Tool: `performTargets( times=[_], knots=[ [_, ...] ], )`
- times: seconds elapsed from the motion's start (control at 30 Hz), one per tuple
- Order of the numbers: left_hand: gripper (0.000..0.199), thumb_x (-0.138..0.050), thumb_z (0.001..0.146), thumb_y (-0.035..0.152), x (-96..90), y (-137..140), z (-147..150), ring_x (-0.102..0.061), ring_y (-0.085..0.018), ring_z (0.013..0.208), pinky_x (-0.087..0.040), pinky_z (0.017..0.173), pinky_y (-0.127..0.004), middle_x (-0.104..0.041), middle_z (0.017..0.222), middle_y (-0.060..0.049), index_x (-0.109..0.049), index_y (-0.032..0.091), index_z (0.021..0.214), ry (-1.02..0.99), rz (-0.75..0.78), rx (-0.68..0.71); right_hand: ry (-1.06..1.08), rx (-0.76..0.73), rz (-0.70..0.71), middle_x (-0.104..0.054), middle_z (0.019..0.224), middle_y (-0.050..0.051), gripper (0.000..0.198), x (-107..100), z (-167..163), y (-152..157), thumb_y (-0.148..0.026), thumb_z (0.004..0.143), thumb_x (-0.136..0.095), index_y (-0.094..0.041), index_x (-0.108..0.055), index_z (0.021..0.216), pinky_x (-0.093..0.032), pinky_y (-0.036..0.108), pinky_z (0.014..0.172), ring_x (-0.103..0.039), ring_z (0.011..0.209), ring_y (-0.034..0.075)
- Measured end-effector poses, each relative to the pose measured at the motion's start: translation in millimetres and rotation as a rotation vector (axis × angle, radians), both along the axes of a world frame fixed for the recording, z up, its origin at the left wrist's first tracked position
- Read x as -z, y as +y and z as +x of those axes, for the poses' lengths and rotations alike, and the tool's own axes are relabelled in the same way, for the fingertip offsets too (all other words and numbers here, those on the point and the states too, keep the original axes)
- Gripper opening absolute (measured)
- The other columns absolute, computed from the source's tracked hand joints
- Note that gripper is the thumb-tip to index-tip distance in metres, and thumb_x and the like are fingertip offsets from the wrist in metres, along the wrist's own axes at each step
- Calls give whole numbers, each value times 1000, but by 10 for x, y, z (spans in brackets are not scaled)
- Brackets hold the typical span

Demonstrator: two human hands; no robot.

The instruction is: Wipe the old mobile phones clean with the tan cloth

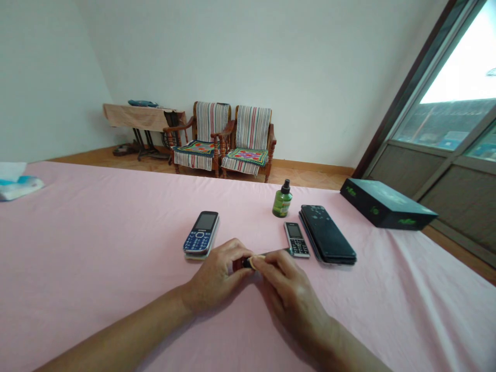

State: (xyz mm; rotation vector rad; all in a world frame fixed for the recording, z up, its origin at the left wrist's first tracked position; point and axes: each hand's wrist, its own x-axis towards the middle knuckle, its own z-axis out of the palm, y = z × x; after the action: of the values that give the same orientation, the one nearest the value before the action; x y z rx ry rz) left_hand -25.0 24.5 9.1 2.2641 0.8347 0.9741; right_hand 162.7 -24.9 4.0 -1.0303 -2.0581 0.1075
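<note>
Both hands meet low over the pink cloth, fingers closed around a small black object (247, 263) with a pale piece beside it; its kind cannot be made out. My left hand (219, 274) pinches the black end between thumb and fingers. From the other side, my right hand (292, 289) presses its thumb and fingers on the pale piece (256, 260). A thin grey end pokes out behind the right fingers. Just beyond the left hand lies a blue keypad phone (201, 233). Past the right fingers rests a silver keypad phone (296, 240).
A large dark phone (327, 233) lies right of the silver one. Behind them stands a green spray bottle (282, 200). A black box (387, 204) sits at the right edge, a tissue pack (21, 186) at far left. Two wooden chairs (220, 139) stand beyond the pink-covered surface (96, 232).
</note>
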Motion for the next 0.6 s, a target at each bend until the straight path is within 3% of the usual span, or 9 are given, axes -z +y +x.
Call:
performTargets(
  times=[0.17,0.37,0.6],
  knots=[
    [18,-59,94,31,-4,-28,26,-59,-18,81,-47,72,-29,-61,87,-6,-69,16,98,-29,-8,34,-115,-48,41,-61,104,11,39,89,-135,-60,-8,95,-45,-18,-51,133,-54,37,75,-58,91,23],
    [15,-62,91,27,-7,30,-33,-57,-17,74,-45,66,-27,-60,82,-4,-69,15,97,19,25,13,-58,137,28,-56,96,12,39,171,91,44,-6,94,-41,-14,-55,129,-55,37,74,-57,86,22],
    [10,-63,87,19,25,80,-91,-57,-17,72,-45,67,-27,-60,81,-4,-69,15,94,46,51,-45,164,287,-12,-53,88,7,32,152,292,200,-12,94,-42,-13,-66,116,-54,31,71,-58,79,18]
  ],
)
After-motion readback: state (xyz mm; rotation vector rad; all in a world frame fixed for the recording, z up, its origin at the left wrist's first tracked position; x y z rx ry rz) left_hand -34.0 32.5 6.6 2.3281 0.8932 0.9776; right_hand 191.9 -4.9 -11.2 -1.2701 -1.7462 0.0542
